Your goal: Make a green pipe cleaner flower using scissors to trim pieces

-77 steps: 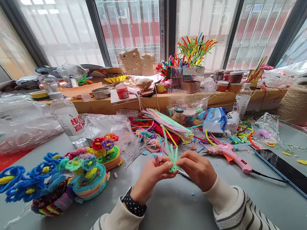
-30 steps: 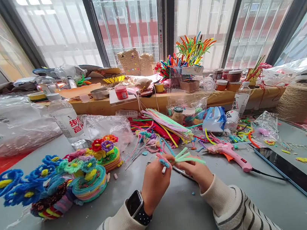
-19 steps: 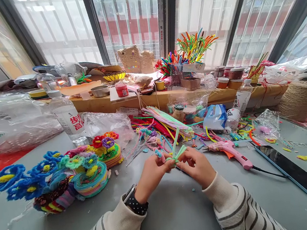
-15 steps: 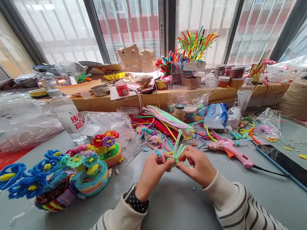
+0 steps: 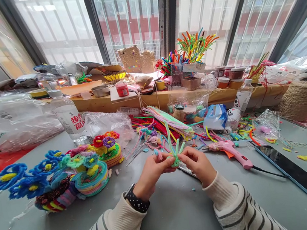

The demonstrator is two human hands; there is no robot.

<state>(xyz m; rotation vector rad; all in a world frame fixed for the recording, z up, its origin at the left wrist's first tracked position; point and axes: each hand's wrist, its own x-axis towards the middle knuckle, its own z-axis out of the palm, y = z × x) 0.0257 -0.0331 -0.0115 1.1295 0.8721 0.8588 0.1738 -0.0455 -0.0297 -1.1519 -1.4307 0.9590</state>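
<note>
Light green pipe cleaners (image 5: 175,153), bunched at the bottom with several ends fanning upward, are pinched between both hands over the grey table. My left hand (image 5: 154,170) grips the bunch with thumb and fingers from the left. On the other side, my right hand (image 5: 199,165) closes its thumb and fingers on the same bunch. A small pink piece (image 5: 158,154) shows just beyond my left fingers; whether they touch it I cannot tell. Under my right hand a slim metallic object (image 5: 187,170) is partly hidden, its kind unclear.
Pipe-cleaner flowers in pots (image 5: 57,182) stand at left. A pink glue gun (image 5: 231,151) and a dark phone (image 5: 294,169) lie at right. Behind the hands are loose pipe cleaners (image 5: 168,122), water bottles (image 5: 67,117) and a wipes pack (image 5: 215,117). A twine spool (image 5: 305,99) stands far right.
The green bunch has turned, and its ends now stand more upright, one reaching higher. My right hand has shifted slightly, and the metallic object now shows beneath it.
</note>
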